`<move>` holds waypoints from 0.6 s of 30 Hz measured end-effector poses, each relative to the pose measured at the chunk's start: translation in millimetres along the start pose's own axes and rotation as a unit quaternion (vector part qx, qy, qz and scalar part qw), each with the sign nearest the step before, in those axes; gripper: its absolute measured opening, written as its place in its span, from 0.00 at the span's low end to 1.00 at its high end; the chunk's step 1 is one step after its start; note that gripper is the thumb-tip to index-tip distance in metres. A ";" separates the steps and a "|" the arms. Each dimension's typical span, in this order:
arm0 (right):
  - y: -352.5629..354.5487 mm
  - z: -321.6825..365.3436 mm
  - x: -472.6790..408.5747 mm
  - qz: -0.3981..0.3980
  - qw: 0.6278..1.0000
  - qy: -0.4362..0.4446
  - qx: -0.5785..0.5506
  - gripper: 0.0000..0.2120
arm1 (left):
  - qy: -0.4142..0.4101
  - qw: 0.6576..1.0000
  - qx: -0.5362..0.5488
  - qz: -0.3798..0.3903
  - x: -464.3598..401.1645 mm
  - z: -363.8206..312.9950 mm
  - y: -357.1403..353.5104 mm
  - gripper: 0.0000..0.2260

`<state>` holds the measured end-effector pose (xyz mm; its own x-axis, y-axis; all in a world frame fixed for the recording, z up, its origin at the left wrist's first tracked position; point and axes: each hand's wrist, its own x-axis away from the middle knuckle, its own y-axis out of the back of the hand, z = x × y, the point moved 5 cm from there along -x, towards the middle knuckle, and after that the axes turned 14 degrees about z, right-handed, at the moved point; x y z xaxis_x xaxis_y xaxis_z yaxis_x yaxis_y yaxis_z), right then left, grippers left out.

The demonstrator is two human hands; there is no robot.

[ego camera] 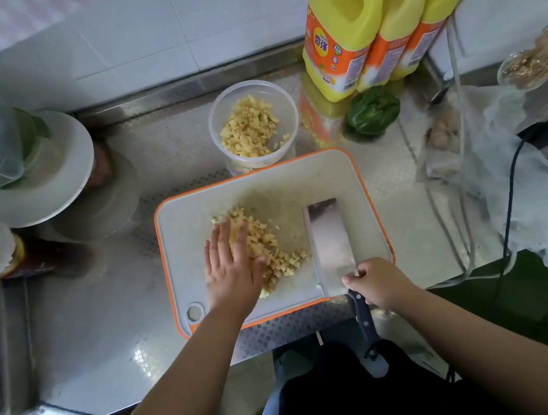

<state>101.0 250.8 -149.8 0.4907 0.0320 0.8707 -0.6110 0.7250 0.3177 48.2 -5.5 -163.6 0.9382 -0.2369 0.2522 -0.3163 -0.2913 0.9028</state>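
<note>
Cubes: the small pale-yellow diced vegetable cubes are lying in a loose heap mid-board, toward its near edge. Blur is possibly hiding what vegetable they are.
Left hand: the left hand is pressing flat against the heap's left side, fingers straight and slightly spread.
Right hand: the right hand is curling round the broad rectangular steel cleaver where blade meets black handle.
Slip risk: fingertips sweeping cubes toward the blade are risking its edge, since the smooth steel is lying just beside the heap.
Spill risk: firm, moist-looking cubes are likely to roll off the blade or board if it is being tipped on lifting.
Board: the white rectangular plastic cutting board with orange rim is sitting at the counter's front edge, rounded corners, scuffed surface.
Tub: the clear round plastic tub, holding more cubes, is standing just beyond the board's far edge.
Counter: the embossed stainless-steel counter is looking slick enough for the board to slide.
</note>
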 end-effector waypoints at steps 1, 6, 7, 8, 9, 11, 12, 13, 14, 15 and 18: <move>-5.2 6.6 -1.3 0.003 1.000 0.000 0.003 0.16 | 0.028 0.999 0.028 -0.006 -1.0 4.9 1.8 0.31; -29.5 47.4 -10.1 0.033 0.999 0.006 0.013 0.15 | 0.053 0.990 0.131 0.020 -10.6 9.4 -0.3 0.31; -34.2 55.5 -12.5 0.041 0.999 0.008 0.010 0.15 | 0.031 0.990 0.130 0.034 -11.7 7.0 -3.6 0.30; -38.5 64.7 -14.3 0.045 0.999 0.013 0.016 0.15 | 0.014 0.991 0.124 0.044 -11.8 5.4 -7.1 0.30; -42.9 73.2 -16.2 0.049 0.998 0.018 0.017 0.15 | 0.005 0.992 0.119 0.049 -11.6 5.2 -10.6 0.30; -51.5 88.8 -20.0 0.065 0.997 0.026 0.019 0.15 | 0.004 0.992 0.113 0.050 -11.4 6.9 -15.4 0.30; -54.8 95.1 -22.4 0.076 0.996 0.028 0.025 0.15 | 0.005 0.992 0.117 0.048 -11.6 7.3 -16.1 0.30; -57.1 100.1 -24.8 0.087 0.996 0.027 0.027 0.15 | 0.007 0.991 0.125 0.048 -12.1 7.6 -16.3 0.31; -58.0 104.7 -26.2 0.095 0.995 0.030 0.026 0.15 | 0.010 0.990 0.135 0.050 -12.6 7.3 -15.4 0.31; -58.2 108.5 -28.1 0.104 0.994 0.033 0.030 0.16 | 0.012 0.988 0.145 0.054 -13.2 7.3 -14.8 0.31; -54.9 119.8 -27.6 0.126 0.990 0.048 0.050 0.16 | 0.006 0.982 0.183 0.055 -14.0 7.5 -10.0 0.30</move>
<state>46.6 127.8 -146.3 0.3677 0.2720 0.8893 -0.7778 0.6141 0.1338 37.1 -6.2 -178.8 0.8961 -0.2759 0.3478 -0.4438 -0.5783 0.6846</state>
